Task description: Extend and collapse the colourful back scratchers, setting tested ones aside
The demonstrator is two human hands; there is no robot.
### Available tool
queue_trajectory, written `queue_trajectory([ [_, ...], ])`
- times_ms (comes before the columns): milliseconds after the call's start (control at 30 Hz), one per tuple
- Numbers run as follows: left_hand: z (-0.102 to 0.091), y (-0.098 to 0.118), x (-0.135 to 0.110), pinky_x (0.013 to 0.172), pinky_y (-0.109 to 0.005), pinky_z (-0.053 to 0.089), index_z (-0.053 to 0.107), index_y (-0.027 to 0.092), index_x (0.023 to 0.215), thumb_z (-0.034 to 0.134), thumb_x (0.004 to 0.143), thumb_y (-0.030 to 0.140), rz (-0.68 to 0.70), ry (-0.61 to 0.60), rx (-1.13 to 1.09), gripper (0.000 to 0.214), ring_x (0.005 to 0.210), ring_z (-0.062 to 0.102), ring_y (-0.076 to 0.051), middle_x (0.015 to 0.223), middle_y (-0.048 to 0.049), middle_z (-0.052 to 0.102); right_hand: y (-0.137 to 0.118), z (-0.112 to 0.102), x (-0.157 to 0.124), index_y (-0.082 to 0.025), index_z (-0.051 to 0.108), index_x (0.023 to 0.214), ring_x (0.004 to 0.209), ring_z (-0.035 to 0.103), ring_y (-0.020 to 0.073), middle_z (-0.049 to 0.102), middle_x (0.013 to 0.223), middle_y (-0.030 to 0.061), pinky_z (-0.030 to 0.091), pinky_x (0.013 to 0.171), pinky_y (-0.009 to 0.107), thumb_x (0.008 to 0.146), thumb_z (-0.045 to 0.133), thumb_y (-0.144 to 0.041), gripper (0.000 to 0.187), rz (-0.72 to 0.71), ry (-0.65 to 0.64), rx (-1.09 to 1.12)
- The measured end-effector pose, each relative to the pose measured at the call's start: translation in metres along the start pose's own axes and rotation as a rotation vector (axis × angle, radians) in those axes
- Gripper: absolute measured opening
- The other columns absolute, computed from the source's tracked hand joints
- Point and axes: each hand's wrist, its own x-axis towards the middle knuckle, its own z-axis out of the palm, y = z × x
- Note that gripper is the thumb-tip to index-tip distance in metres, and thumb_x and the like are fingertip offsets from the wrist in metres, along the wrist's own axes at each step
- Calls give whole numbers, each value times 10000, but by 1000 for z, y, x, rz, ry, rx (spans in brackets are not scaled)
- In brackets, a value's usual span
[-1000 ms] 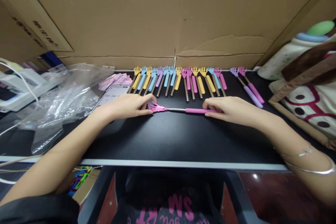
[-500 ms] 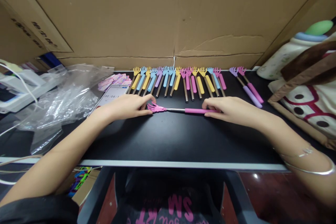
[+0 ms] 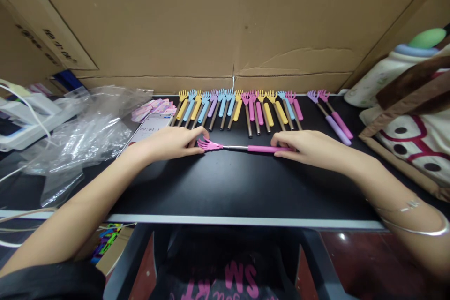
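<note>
A pink telescopic back scratcher (image 3: 236, 148) lies level across the black desk, its metal rod showing between claw and handle. My left hand (image 3: 172, 142) is closed at the claw end, thumb and fingertips at the prongs. On the right, my right hand (image 3: 305, 148) pinches the end of the pink handle. Behind them runs a row of back scratchers in yellow, blue, purple and pink, such as a yellow one (image 3: 280, 110). Apart from the row, a purple back scratcher (image 3: 336, 126) and a pink back scratcher (image 3: 341, 123) lie side by side.
A phone (image 3: 153, 126) with a running timer lies partly under my left wrist, near pink printed packets (image 3: 154, 108). Clear plastic bags (image 3: 94, 126) and a white power strip (image 3: 31, 117) are at left. A bag (image 3: 415, 136) and a white bottle (image 3: 379, 75) stand at right.
</note>
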Motion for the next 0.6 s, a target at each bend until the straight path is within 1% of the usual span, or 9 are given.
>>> queue_trajectory([
  [600,0,1,1,597,-247,336,453,238,1228,403,924,487,-33,-18,-8,396,651,593,-173,767,-13,666,-2,-2,-1,-235,539,910,594,507,130,596,767,-4,320,560,239,884,463,-414,196,25,-15,-6],
])
